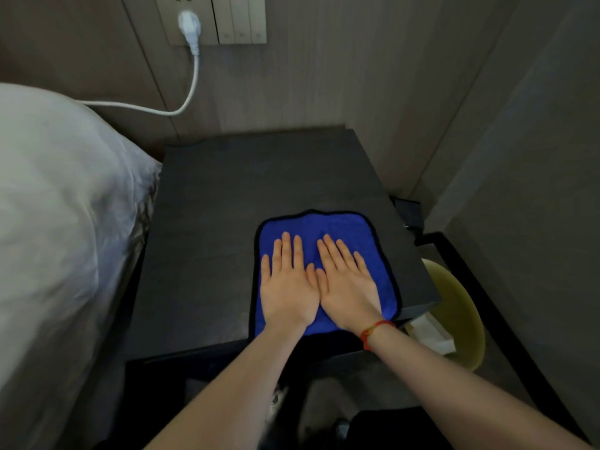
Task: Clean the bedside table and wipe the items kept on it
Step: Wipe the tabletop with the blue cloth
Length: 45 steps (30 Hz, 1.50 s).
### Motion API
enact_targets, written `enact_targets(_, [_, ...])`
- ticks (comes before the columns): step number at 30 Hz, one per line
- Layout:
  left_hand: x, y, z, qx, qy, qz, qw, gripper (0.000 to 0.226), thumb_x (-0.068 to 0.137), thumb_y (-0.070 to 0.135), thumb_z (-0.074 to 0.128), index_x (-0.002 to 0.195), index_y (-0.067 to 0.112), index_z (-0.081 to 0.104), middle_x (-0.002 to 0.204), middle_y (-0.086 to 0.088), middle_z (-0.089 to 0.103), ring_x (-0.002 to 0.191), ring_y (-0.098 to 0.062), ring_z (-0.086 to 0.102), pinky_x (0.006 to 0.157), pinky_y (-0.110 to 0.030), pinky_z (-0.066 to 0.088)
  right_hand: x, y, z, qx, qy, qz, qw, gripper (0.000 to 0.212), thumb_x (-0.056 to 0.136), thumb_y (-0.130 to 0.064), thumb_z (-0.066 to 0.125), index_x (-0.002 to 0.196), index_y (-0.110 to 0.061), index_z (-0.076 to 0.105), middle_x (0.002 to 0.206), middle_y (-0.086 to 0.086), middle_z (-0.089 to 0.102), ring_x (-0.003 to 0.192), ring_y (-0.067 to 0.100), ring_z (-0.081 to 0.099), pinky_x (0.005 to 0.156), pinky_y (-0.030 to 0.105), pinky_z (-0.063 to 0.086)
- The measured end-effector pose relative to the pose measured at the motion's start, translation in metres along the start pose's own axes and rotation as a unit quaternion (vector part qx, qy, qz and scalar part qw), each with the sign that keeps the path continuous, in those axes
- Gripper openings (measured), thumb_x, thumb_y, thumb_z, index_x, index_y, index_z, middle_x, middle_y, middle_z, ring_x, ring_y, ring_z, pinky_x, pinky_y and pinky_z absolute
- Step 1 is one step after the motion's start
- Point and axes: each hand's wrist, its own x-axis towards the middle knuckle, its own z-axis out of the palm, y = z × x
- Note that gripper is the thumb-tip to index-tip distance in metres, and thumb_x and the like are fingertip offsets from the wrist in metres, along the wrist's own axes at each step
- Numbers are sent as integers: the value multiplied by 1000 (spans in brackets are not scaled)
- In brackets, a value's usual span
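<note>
Two hands are being laid flat on a blue cloth (324,228), so that's pretty much the whole deal. Over at 9 o'clock, the frame's left side is being filled by white bedding (58,206), bunched right up against the dark bedside table (227,196). Up at 11 o'clock a white plug (190,26) is being kept in a wall socket panel (211,19), and its cable (185,102) is being looped down toward the bed. The cloth is being spread on the table's near-right part, roughly 5 o'clock on the top, with its near edge at the table's front edge. The left hand (289,287) is being pressed palm-down on the cloth's left half, fingers straight and only slightly apart. The right hand (349,284) is being pressed down just beside it, thumbs touching, fingers fanned a bit wider; nothing is being gripped by either one. A red string bracelet (373,332) is being worn on the right wrist. At 4 o'clock, a yellowish bin (461,313) is being kept beside the table, something white showing inside.
</note>
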Motion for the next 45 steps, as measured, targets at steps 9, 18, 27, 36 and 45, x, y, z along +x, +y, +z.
enact_targets(9, [31,5,1,1,2,-7,1000,57,99,38,14,150,18,-3,159,-1,-8,147,-15,-7,118,-36,-4,32,7,-2,17,-14,8,1000,54,98,-40,14,148,-24,1,158,-8,-1,144,10,-4,116,33,-2])
enact_targets(18, [107,15,2,6,-1,-16,1000,56,99,37,13,150,17,-2,159,-2,-6,147,-16,-6,118,-37,-3,108,24,-8,17,-21,17,999,54,99,-41,14,148,-24,3,158,-7,0,144,11,-2,116,33,-2])
enact_targets(27, [203,25,2,19,-6,-15,1000,56,100,37,13,150,17,-2,159,-3,-7,147,-18,-5,118,-38,-2,203,45,-11,22,-15,19,999,53,99,-39,15,148,-22,5,158,-6,1,145,12,0,117,34,0])
enact_targets(36, [278,32,3,24,-8,-21,999,56,100,36,14,150,16,1,160,-3,-4,147,-19,-4,118,-39,-2,278,60,-15,15,-15,20,1000,53,99,-38,15,148,-21,6,158,-5,1,145,13,0,117,36,1])
enact_targets(45, [298,36,1,31,-7,-26,999,55,100,35,13,150,16,1,160,-4,-4,147,-20,-3,118,-39,-1,299,66,-16,20,-8,11,1000,54,99,-38,16,149,-19,7,158,-4,3,145,14,2,117,36,1])
